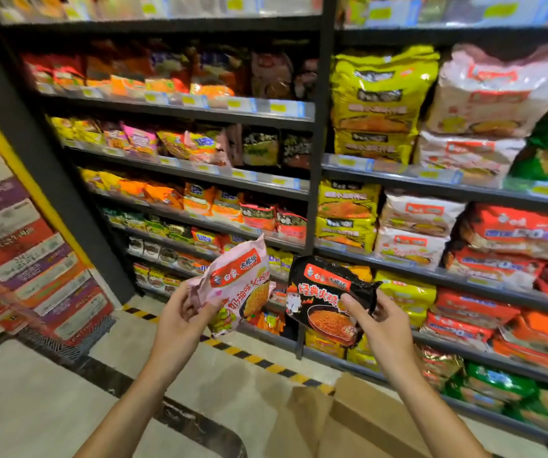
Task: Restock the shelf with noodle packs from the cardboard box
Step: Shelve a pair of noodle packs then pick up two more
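From the head camera, the left hand (180, 317) pinches a pink noodle pack (238, 285) by its lower left edge, thumb on the front. The right hand (376, 320) grips a black noodle pack (324, 300) by its right end, thumb on the front too. That makes 2 packs, side by side and just apart.

To do this step well, I think each pack should go up to a row with the same color, flat and face out, 1 at a time.

The cardboard box (358, 421) sits below the right hand, near the floor. The shelf (200, 173) stands beyond both hands, already full of packs.
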### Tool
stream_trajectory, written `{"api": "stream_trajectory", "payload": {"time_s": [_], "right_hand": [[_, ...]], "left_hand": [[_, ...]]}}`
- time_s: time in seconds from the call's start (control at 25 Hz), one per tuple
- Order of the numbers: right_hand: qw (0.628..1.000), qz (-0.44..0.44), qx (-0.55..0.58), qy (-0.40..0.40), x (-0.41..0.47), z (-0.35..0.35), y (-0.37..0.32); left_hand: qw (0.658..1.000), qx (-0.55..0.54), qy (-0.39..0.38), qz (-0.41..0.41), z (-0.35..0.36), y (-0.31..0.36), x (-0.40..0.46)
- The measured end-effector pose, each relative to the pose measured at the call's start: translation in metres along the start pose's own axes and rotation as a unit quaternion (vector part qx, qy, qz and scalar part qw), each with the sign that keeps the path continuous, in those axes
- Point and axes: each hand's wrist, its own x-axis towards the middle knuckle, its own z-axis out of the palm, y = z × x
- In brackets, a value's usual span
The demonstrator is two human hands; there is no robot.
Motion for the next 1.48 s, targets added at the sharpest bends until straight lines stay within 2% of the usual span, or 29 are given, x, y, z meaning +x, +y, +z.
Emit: {"api": "stream_trajectory", "payload": {"time_s": [0.36,0.6,0.84,1.0,1.48], "right_hand": [[0.997,-0.049,-0.047,-0.036,-0.001,0.196,-0.068],[0.996,-0.057,-0.056,-0.042,0.003,0.255,-0.087],[0.994,-0.074,-0.075,-0.043,0.025,0.273,-0.098],[0.995,-0.073,-0.056,-0.023,0.061,0.277,-0.089],[0.99,-0.138,-0.014,0.004,0.259,0.276,-0.106]], "left_hand": [[0.998,-0.042,0.04,0.012,-0.205,0.014,0.04],[0.998,-0.025,0.047,0.045,-0.27,0.026,0.061],[0.996,-0.03,0.063,0.049,-0.278,0.027,0.088],[0.997,-0.013,0.047,0.053,-0.27,0.022,0.126],[0.993,-0.008,-0.017,0.115,-0.186,0.045,0.329]]}}
